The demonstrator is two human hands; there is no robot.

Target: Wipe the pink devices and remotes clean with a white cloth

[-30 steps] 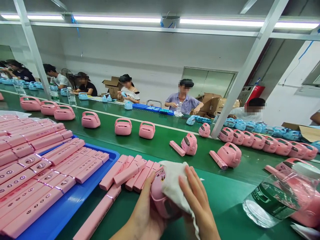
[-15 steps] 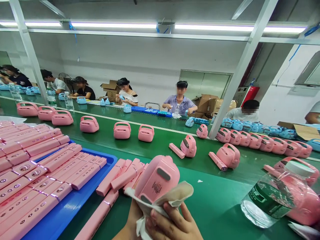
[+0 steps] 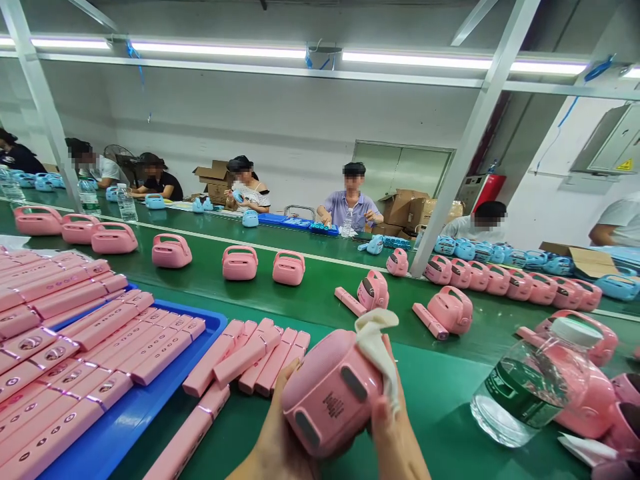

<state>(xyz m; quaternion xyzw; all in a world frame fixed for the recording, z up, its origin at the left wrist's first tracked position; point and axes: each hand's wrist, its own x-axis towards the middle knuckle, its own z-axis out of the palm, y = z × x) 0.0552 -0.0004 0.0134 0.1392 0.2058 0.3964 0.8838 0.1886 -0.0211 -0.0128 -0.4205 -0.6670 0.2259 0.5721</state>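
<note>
Wiping is under way on one pink speaker housing (image 3: 330, 393), held up at the near edge of the green bench (image 3: 440, 393), between the two hands. The left hand (image 3: 273, 433) grasps it from the left and below, fingers curled round its side; the right hand (image 3: 395, 427) presses a white cloth (image 3: 375, 343) against its right face, pinching the cloth against the casing. The underside with its printed label faces the camera and looks clean, though how much of the shell is already wiped cannot be told.

Judging by the layout, much work is left: pink bar-shaped parts fill the blue tray (image 3: 150, 413) at the near left, and more lie in a loose bunch (image 3: 250, 357) just beside it. Further housings with bars lie right of centre on the conveyor belt (image 3: 310, 293), and a long row of pink units stands at the far right. A clear water bottle (image 3: 530, 387) lies tilted at the near right. Other workers sit along the far side.
</note>
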